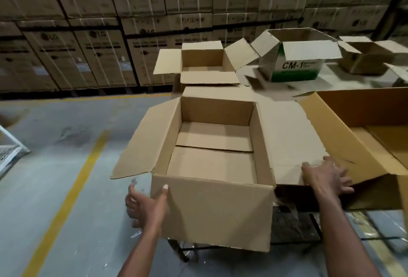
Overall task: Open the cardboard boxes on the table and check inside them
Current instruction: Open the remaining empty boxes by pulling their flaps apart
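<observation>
Warehouse stacks (88,34) of strapped cartons wall the background, above a grey floor (55,177) with a yellow line; the counter (331,78) carries five opened boxes; the nearest box (212,210) overhangs its near edge, flaps spread, seemingly empty inside; the left hand (144,206) cups its near-left corner, thumb on the front wall, fingers loosely curled; the right hand (326,176) lies flat and spread on the right flap (289,140), gripping nothing. Risk, I judge: pulled further, the box could tip off the counter.
</observation>
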